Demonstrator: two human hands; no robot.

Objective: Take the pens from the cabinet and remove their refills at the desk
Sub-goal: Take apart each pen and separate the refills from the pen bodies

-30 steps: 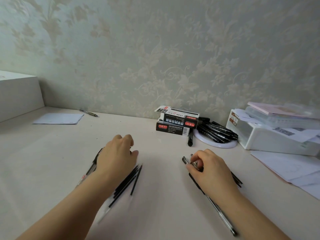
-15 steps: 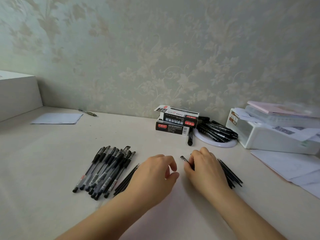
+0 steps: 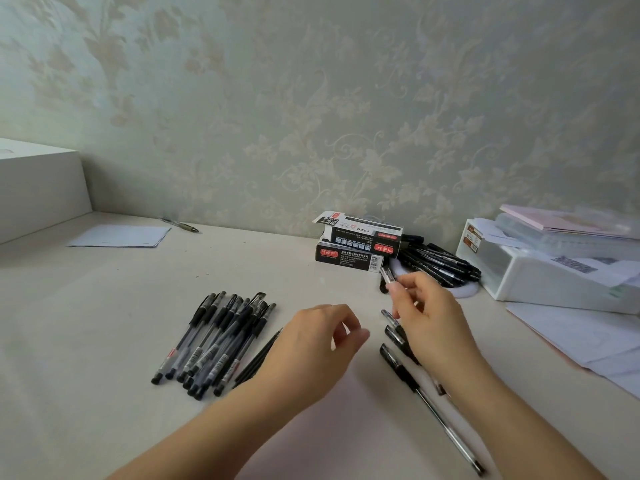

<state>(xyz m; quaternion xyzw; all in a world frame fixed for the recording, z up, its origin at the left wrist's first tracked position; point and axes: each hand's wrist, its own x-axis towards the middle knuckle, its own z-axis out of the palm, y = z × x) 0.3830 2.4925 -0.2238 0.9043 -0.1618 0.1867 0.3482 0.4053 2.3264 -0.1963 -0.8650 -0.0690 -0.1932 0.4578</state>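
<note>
Nearest the camera, a capped pen [image 3: 433,410] is lying on the desk [image 3: 86,375] under the right forearm, while the left hand [image 3: 311,344] is hovering with loosely curled fingers, holding nothing, beside a pile of pens [image 3: 214,341] and thin black refills [image 3: 258,358]. Further off, the right hand [image 3: 429,320] is pinching one pen [image 3: 388,274] raised before two stacked pen boxes [image 3: 356,245].

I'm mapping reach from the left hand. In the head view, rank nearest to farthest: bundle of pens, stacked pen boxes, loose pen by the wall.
From the left hand:
1. Bundle of pens, just left.
2. Stacked pen boxes, ahead, slightly right.
3. Loose pen, far left by the wall.
</note>
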